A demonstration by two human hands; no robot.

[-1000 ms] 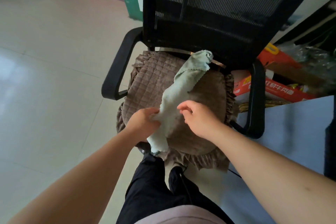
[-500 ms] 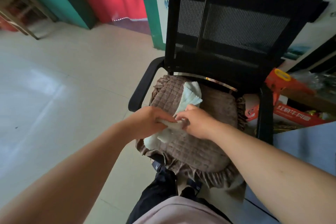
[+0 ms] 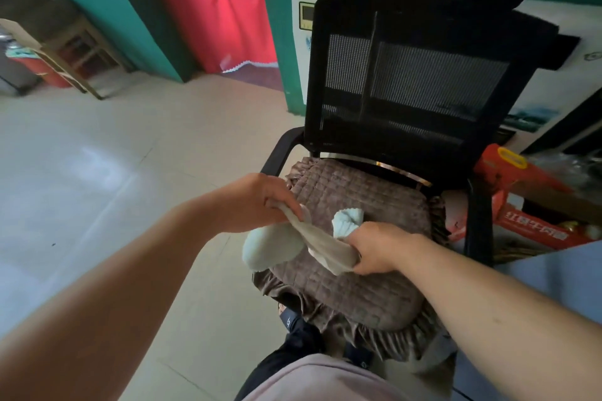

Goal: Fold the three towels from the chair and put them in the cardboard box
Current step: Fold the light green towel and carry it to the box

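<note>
Towel held over a chair seat

Tiled floor (image 3: pixel 97 172) lies under a black mesh chair (image 3: pixel 407 91) with a brown quilted cushion (image 3: pixel 358 286). Between the hands, a pale towel (image 3: pixel 273 247) stretches; the left hand (image 3: pixel 257 202) and right hand (image 3: pixel 374 247) each grip an end

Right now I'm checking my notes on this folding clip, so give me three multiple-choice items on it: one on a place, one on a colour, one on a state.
1. Where is the towel?
A. over the chair's seat cushion
B. on the floor
C. hung on the chair back

2. What colour is the curtain behind?
A. blue
B. red
C. yellow

3. What are the hands doing?
A. both hanging free
B. only one holds the towel
C. both hold the towel

Answers: 1 A, it stretches above the brown cushion; 2 B, it is plainly red; 3 C, the left hand and right hand each have a grip on one end.
</note>
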